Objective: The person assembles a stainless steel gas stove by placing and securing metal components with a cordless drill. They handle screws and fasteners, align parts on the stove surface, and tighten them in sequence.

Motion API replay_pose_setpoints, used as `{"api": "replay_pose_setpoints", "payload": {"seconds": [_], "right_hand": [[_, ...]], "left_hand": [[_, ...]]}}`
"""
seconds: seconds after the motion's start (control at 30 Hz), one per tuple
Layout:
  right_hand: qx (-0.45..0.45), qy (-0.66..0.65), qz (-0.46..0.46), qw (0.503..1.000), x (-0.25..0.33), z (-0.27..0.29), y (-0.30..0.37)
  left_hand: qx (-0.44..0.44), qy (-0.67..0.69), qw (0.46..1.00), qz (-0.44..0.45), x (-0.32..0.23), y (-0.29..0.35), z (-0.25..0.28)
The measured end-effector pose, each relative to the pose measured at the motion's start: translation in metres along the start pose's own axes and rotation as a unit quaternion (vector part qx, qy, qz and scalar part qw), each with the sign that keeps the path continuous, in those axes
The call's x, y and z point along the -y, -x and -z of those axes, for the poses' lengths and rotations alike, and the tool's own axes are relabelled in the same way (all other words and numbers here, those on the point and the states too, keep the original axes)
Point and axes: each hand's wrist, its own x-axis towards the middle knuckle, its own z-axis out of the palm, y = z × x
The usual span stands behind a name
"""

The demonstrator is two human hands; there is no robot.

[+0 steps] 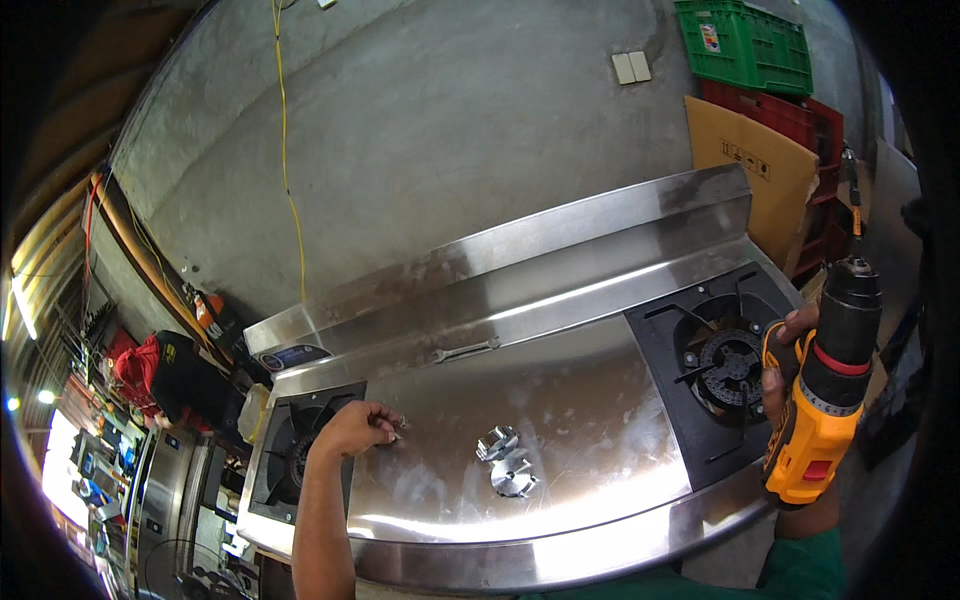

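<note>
My right hand grips a yellow and black cordless drill at the right, its chuck pointing up with a long bit in it. The drill hides part of that hand. Over the left part of a stainless steel stove top, my left hand has its fingers pinched together. Something small may be at the fingertips, but I cannot make it out. Tiny bits lie on the steel beside them. Two shiny round metal parts with prongs sit close together on the middle panel. A wrench lies farther back.
Black burners sit at the left and right ends of the stove. A raised steel backsplash runs along the wall. Cardboard and stacked crates stand at the back right. Another person bends over at the left.
</note>
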Motion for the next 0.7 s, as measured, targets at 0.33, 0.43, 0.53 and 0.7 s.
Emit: {"api": "replay_pose_setpoints", "payload": {"seconds": [0.33,0.43,0.53,0.7], "right_hand": [[-0.041,-0.077,-0.042,0.995,0.003,-0.01,0.009],[-0.012,-0.056,-0.011,0.998,-0.003,-0.001,0.005],[-0.006,-0.026,0.003,1.0,-0.004,0.0,0.003],[0.036,-0.339,-0.314,0.886,-0.026,-0.001,0.021]], "left_hand": [[-0.02,-0.011,0.999,-0.034,0.004,0.01,0.002],[-0.077,-0.075,0.994,-0.033,-0.005,0.019,-0.003],[-0.127,-0.148,0.981,-0.009,-0.021,0.027,-0.01],[-0.187,-0.224,0.957,0.005,-0.023,0.042,-0.019]]}}
